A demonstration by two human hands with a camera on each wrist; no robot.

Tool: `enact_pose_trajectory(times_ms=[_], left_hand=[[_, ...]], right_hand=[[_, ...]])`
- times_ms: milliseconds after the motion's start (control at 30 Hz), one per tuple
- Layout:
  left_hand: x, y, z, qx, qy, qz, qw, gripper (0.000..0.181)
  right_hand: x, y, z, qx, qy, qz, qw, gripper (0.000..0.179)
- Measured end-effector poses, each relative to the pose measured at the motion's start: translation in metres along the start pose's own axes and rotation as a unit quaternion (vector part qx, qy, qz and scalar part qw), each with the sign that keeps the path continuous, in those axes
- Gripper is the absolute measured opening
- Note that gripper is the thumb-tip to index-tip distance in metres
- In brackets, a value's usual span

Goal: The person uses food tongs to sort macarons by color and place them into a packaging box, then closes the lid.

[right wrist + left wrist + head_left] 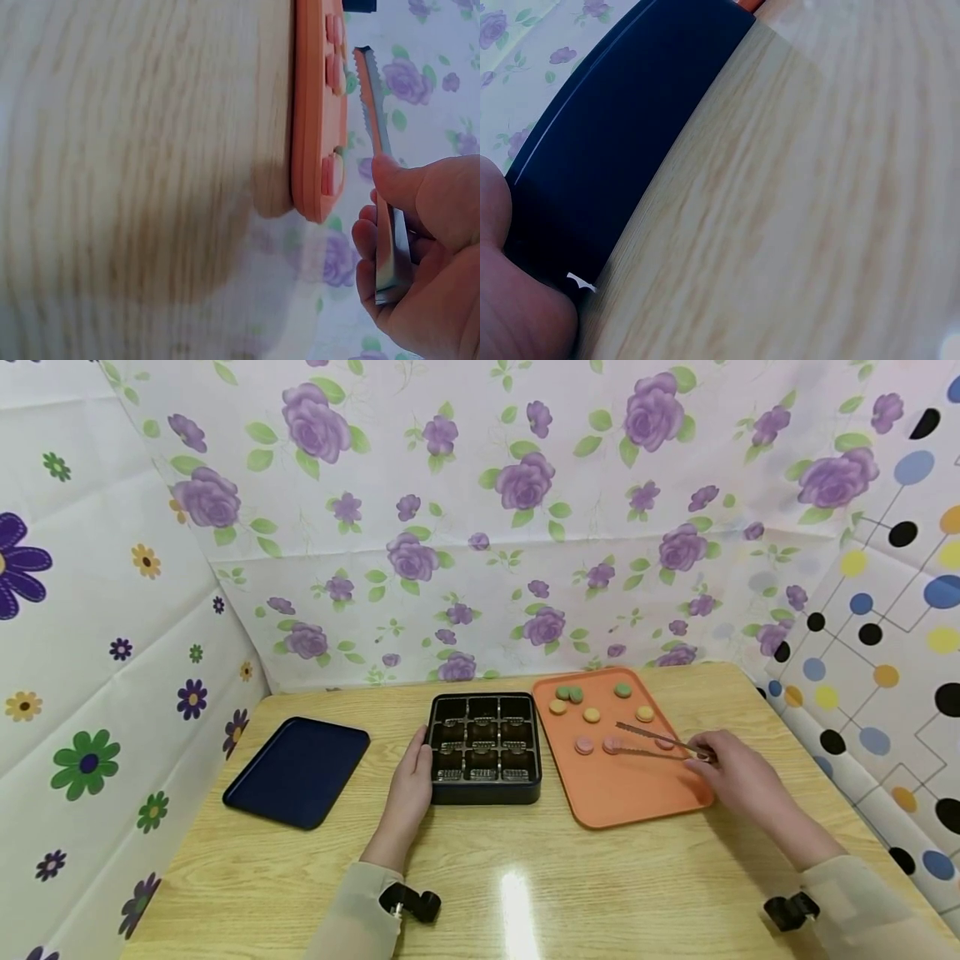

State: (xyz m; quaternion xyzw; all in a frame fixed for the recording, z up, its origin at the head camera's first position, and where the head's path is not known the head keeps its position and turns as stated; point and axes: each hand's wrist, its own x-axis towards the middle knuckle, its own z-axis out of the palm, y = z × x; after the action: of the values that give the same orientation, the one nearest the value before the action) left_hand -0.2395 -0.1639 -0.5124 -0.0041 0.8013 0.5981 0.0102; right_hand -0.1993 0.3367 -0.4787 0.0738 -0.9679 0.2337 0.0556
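My right hand [738, 781] grips metal tongs [382, 142] at the orange tray's right edge. The tongs' serrated arms are spread over the pink macarons, with one tip near a pink macaron [612, 744]; whether it touches cannot be told. Green macarons [622, 691] and yellow macarons [592, 715] lie farther back on the orange tray [622, 793]. Left of the tray stands a black box [486, 792] with a clear divided insert [480, 735]. Against the box's left side rests my left hand [411, 781], its fingers extended along the wall; the left wrist view shows it at the box's corner.
A dark blue tray or lid [300, 772] lies flat at the left of the wooden table [480, 877]. Flowered cloth [480, 527] hangs behind the table, and patterned cloth closes both sides. The box and orange tray stand close together.
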Motion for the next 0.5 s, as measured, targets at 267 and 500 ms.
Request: enact_pose_trajectory(times_ms=[267,500], left_hand=[[0.0,-0.0019,0.0006,0.002,0.001,0.002,1.0,0.059],[-0.0011,-0.0007,0.0003,-0.002,0.0,0.008,1.0,0.058]], right_hand=[[-0.0013,-0.0021,0.005,-0.005,-0.005,-0.005,1.0,0.026],[0.0003,-0.0005,0.0076,-0.013,-0.005,-0.003,0.9999,0.025]])
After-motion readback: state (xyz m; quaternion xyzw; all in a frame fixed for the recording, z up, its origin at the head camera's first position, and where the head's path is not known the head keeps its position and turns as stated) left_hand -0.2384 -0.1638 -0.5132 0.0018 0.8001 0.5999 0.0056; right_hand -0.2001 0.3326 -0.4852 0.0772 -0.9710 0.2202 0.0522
